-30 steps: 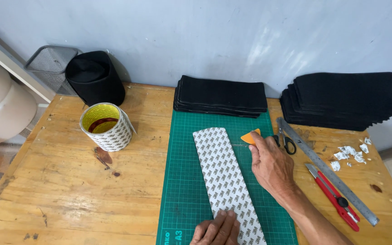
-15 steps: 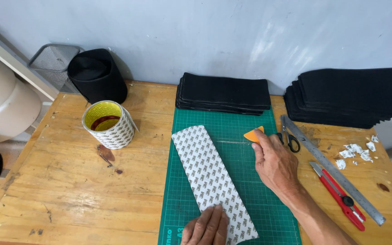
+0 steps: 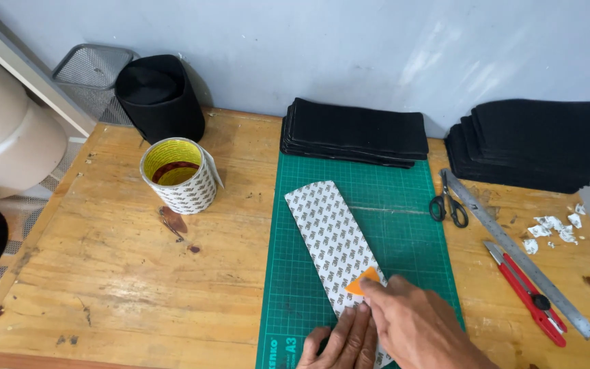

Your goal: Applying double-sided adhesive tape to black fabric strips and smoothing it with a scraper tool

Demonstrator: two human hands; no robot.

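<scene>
- A worn wooden worktable (image 3: 104,287) stands against a pale blue-grey wall; its planks are scratched and stained, and a green gridded cutting mat (image 3: 390,225) lies on the middle of it as a flat, smooth work surface.
- A long strip with rounded ends (image 3: 322,225) lies slantwise on the mat, its white patterned backing paper facing up, its near end under the hands at the bottom edge of the view.
- The left hand (image 3: 343,342) rests flat on the strip's near end, fingers stretched out and holding nothing, apparently to pin the strip so it does not slide.
- The right hand (image 3: 418,328) is closed around a small orange scraper (image 3: 362,281), whose thin edge is pressed onto the backing paper just beyond the left fingertips; the low angle suits smoothing the paper down.
- A broad roll of the same patterned adhesive sheet (image 3: 179,174) stands on end on the bare wood left of the mat, well apart from the hands.
- Two stacks of black, felt-like cut pieces sit at the back: a neat one (image 3: 353,131) touching the mat's far edge, a looser one (image 3: 534,143) to the right.
- Right of the mat lie black-handled scissors (image 3: 448,205), a long steel ruler (image 3: 513,246), a red utility knife (image 3: 527,294) and white paper scraps (image 3: 551,229).
- A black cylindrical bin (image 3: 160,96) and a wire mesh basket (image 3: 90,72) sit at the far left corner.
</scene>
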